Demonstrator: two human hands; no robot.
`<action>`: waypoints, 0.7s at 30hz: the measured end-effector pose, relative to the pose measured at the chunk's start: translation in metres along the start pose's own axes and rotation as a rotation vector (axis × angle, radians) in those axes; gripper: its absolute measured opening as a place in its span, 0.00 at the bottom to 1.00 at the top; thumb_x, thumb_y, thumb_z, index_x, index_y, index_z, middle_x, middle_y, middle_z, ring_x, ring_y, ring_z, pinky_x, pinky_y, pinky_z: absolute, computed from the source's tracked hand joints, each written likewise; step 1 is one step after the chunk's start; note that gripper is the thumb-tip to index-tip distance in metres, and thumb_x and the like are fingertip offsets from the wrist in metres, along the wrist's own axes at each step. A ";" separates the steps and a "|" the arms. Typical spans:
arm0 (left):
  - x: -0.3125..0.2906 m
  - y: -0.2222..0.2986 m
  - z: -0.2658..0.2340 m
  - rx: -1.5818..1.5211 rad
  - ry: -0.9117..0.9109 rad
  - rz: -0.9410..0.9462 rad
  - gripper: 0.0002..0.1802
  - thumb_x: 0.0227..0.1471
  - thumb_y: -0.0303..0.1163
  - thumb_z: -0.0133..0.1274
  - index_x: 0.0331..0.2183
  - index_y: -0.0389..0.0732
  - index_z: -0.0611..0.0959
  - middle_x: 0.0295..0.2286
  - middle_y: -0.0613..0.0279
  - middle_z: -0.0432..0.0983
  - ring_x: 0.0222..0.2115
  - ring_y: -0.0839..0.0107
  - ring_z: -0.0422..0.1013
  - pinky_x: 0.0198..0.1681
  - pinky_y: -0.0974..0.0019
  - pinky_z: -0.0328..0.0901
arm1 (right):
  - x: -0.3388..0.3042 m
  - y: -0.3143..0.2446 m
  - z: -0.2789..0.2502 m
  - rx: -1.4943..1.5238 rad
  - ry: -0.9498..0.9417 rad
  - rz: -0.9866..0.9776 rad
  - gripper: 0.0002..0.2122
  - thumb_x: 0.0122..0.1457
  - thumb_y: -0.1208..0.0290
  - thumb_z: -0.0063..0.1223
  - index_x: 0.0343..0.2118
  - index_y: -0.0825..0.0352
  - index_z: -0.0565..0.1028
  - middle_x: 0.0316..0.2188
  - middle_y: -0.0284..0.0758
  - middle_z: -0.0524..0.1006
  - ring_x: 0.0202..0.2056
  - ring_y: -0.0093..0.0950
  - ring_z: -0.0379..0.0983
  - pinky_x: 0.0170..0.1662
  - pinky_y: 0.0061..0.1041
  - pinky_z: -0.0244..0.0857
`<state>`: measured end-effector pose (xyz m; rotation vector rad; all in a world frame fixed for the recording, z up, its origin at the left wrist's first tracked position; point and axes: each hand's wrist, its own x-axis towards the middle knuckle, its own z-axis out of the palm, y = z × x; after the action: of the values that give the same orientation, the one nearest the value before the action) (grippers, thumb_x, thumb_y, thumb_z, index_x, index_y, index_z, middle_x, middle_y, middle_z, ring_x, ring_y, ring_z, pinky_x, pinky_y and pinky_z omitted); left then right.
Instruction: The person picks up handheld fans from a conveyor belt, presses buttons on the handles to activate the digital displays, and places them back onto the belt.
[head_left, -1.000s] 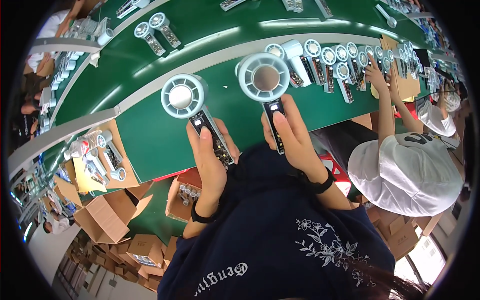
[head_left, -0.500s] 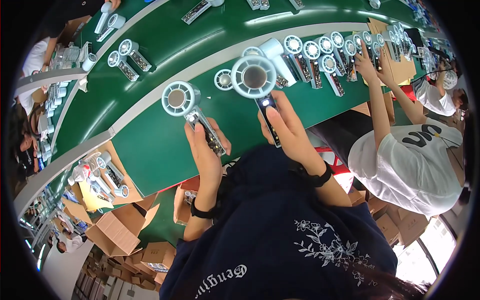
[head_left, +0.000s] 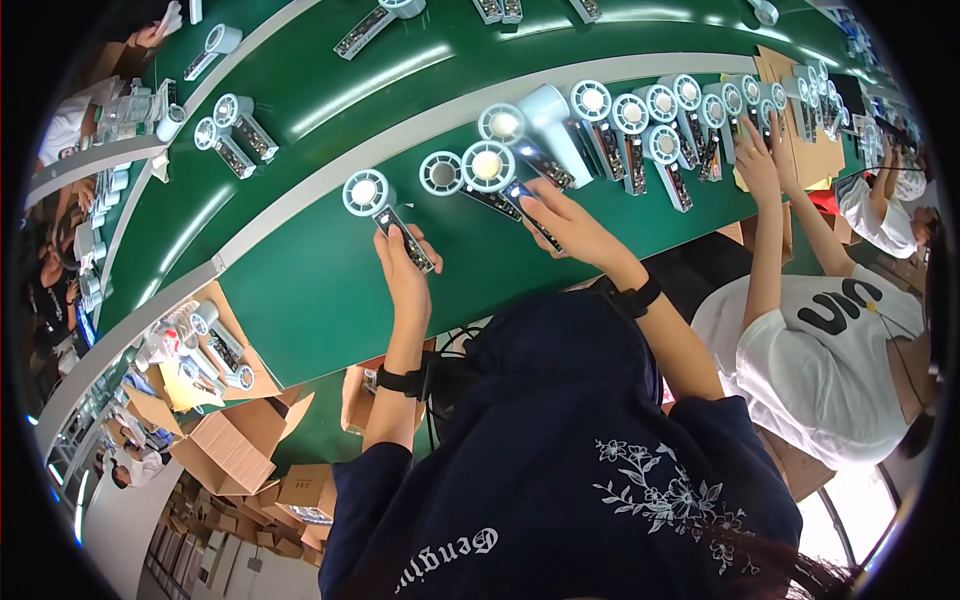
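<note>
My left hand (head_left: pixel 405 265) is closed round the handle of a pale blue hair dryer (head_left: pixel 353 208), its ring-shaped head pointing away from me. The open handle shows a circuit board with small parts. In my right hand (head_left: pixel 572 228) is a second hair dryer (head_left: pixel 470 181) of the same kind, gripped by its handle, the thumb on the open side. Its head slightly overlaps another hair dryer (head_left: pixel 441 155) lying on the green table (head_left: pixel 330 300). Just beyond stand more of them, including one with a slotted ring (head_left: pixel 502 106) and a wider pale blue tube (head_left: pixel 546 104).
Several hair dryers (head_left: pixel 630 114) line the table's right part. A co-worker's hands (head_left: pixel 760 160) touch dryers there. Beyond a grey rail (head_left: pixel 330 180) runs another green surface holding more dryers (head_left: pixel 233 122). Cardboard boxes (head_left: pixel 232 450) stand at lower left.
Both hands have moved away from me and lower toward the table with their hair dryers. The right dryer's head has shifted left, close to the lying one. The co-worker's hands remain at the row.
</note>
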<state>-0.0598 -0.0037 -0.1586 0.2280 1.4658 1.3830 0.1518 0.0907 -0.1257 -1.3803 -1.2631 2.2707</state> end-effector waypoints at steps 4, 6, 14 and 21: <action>0.009 -0.007 -0.003 0.012 -0.016 -0.007 0.14 0.62 0.42 0.34 0.41 0.41 0.63 0.29 0.62 0.65 0.18 0.77 0.63 0.19 0.70 0.60 | 0.012 0.004 -0.003 -0.002 -0.039 0.047 0.11 0.64 0.60 0.37 0.44 0.60 0.63 0.20 0.24 0.64 0.18 0.12 0.58 0.16 0.12 0.47; 0.012 -0.016 -0.005 0.093 -0.042 -0.007 0.14 0.62 0.41 0.34 0.41 0.41 0.62 0.29 0.61 0.65 0.20 0.75 0.65 0.20 0.69 0.63 | 0.018 0.003 -0.006 0.038 -0.056 0.078 0.11 0.64 0.61 0.37 0.44 0.59 0.63 0.20 0.23 0.63 0.19 0.11 0.59 0.16 0.12 0.47; -0.025 -0.045 -0.012 0.290 -0.185 -0.096 0.17 0.61 0.37 0.36 0.47 0.36 0.58 0.32 0.55 0.70 0.30 0.66 0.73 0.33 0.64 0.69 | -0.014 -0.003 -0.023 -0.074 -0.213 0.188 0.12 0.65 0.64 0.35 0.47 0.64 0.62 0.18 0.23 0.61 0.16 0.13 0.57 0.17 0.13 0.48; -0.026 0.022 -0.030 0.931 -0.556 -0.377 0.22 0.57 0.40 0.44 0.45 0.32 0.63 0.29 0.52 0.75 0.31 0.59 0.73 0.34 0.58 0.67 | -0.046 -0.004 -0.035 -0.199 -0.138 0.387 0.17 0.63 0.68 0.36 0.53 0.68 0.60 0.20 0.31 0.65 0.19 0.20 0.63 0.23 0.17 0.57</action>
<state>-0.0827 -0.0344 -0.1334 0.8034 1.4630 0.2181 0.2037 0.0879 -0.1006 -1.6888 -1.4002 2.5890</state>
